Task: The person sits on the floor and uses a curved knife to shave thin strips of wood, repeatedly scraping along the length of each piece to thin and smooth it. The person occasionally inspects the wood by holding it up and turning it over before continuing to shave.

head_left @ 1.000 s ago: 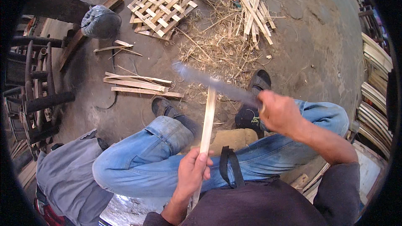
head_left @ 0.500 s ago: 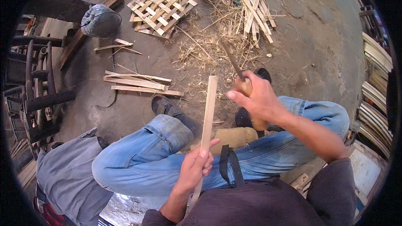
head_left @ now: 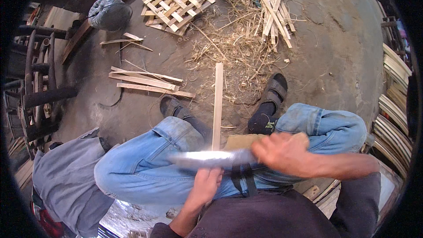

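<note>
A long pale bamboo strip points away from me between my knees, its near part in the closed fingers of my left hand. Wrapped round a handle, my right hand holds a knife. Its broad blade is smeared by motion and lies crosswise over the strip, just beyond my left fingers. Whether the edge touches the strip I cannot tell. Partly hidden behind my right hand, a tan block rests between my legs.
Loose strips lie left of my feet. Farther off are a woven lattice panel, scattered shavings and a strip pile. A grey bundle and dark chair frames stand left; stacked slats line the right.
My right hand has swung the knife from pointing away beyond my right knee to lying crosswise over the strip. The strip now stands straighter, and my left hand sits slightly lower.
</note>
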### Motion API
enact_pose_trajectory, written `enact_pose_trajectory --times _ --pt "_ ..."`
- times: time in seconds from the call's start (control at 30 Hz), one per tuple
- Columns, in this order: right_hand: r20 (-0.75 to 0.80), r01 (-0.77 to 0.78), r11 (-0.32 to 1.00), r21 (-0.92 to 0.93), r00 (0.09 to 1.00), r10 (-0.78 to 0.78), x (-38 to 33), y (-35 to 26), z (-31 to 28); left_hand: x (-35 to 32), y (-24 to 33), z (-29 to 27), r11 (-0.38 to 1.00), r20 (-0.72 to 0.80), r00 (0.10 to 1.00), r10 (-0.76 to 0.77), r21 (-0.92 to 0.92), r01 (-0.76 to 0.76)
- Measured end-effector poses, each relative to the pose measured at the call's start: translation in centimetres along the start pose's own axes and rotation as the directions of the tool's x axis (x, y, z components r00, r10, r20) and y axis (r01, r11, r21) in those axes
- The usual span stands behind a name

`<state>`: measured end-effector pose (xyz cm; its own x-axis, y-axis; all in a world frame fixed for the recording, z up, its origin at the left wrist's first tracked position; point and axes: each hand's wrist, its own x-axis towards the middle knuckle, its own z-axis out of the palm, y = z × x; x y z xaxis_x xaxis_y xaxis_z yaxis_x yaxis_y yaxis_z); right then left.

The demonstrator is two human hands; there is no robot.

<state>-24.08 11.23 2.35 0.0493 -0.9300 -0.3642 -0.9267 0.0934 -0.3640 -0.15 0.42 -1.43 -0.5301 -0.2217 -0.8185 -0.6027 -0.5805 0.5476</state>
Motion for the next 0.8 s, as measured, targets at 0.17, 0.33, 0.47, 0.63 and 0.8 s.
enact_pose_trajectory --times 0.17,0.33,0.47,0.63,0.8 --pt "-0.178 -0.284 0.938 0.201 0.931 0.320 2.1 7.1 -2.0 -0.9 2.3 0.1 0.991 0.091 0.988 0.127 0.040 -0.131" --pt "-0.391 -0.298 0.941 0.159 0.856 0.338 3.7 9.6 -2.5 -1.8 3.0 0.7 0.992 -0.003 0.995 0.105 -0.065 -0.105" --pt "-0.338 -0.098 0.969 0.228 0.925 0.174 2.8 3.8 -0.4 -0.9 2.2 0.7 0.976 -0.148 0.986 0.075 -0.192 -0.103" --pt "-0.149 0.041 0.993 0.111 0.988 -0.024 -0.3 -0.9 2.2 -0.6 2.2 0.6 0.909 -0.108 0.991 0.075 -0.401 -0.112" --pt "-0.129 -0.136 0.963 0.234 0.977 0.169 0.0 0.1 2.1 -0.5 2.6 0.4 0.920 -0.046 0.999 0.002 -0.391 -0.020"
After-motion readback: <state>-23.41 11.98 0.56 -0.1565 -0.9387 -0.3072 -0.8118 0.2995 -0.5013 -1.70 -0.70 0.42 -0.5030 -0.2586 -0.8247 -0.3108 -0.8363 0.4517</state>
